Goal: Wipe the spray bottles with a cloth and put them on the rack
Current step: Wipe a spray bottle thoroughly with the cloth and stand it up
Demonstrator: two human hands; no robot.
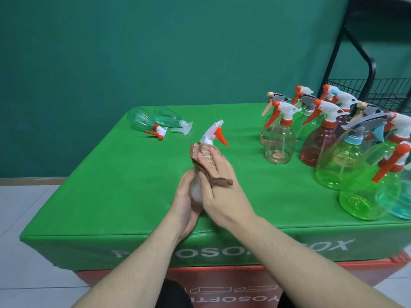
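I hold a clear spray bottle (210, 135) with a white head and orange trigger above the green box top, its nozzle pointing away. My left hand (186, 201) grips the bottle's body from below. My right hand (219, 185) presses a brown cloth (205, 156) around the bottle's neck and upper body. Most of the bottle's body is hidden between my hands and the cloth. The black wire rack (378, 90) stands at the far right behind the box.
Two clear bottles (155, 121) lie on their sides at the far left of the green padded box (111, 185). Several upright bottles (333, 147), clear, pink, green and blue, crowd the right side. A red box sits underneath.
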